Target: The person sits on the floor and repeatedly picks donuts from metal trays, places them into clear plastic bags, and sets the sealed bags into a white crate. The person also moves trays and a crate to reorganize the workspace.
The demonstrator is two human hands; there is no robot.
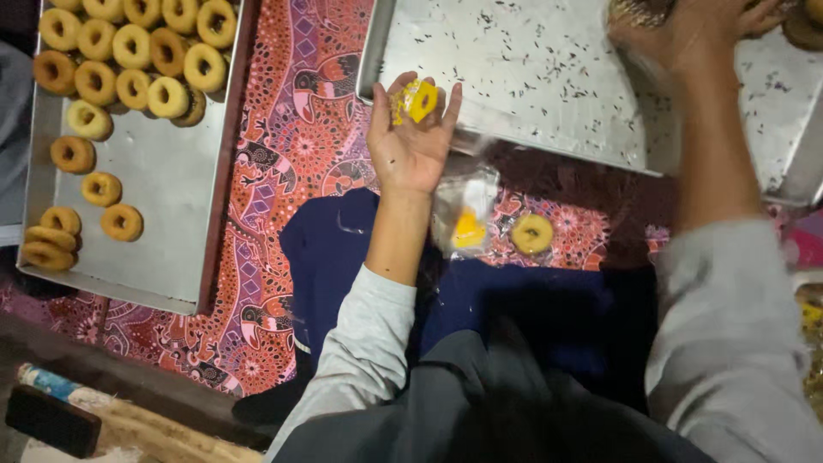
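Both hands are up over the big metal tray (549,77) with dark sprinkles scattered on it. The left hand (410,141) is palm up and half open, with the fingers curled a little. It holds a yellow ring donut (417,101) at the fingertips, just over the near edge of that tray, close to its left corner. The donut is tipped up, so its hole faces toward us. It is round, so it has no long side to tell.

The right hand (690,30) reaches to the far right part of the same tray. It is blurry, and I cannot tell how far open it is or what it has hold of.

Below the tray's near edge, on the pink patterned cloth (274,171), lies a clear plastic bag (463,210) with something yellow inside. A plain donut (532,232) lies flat just beside it. Another tray (163,180) on the left holds many plain donuts (129,51), mostly at its far end and along its left edge.
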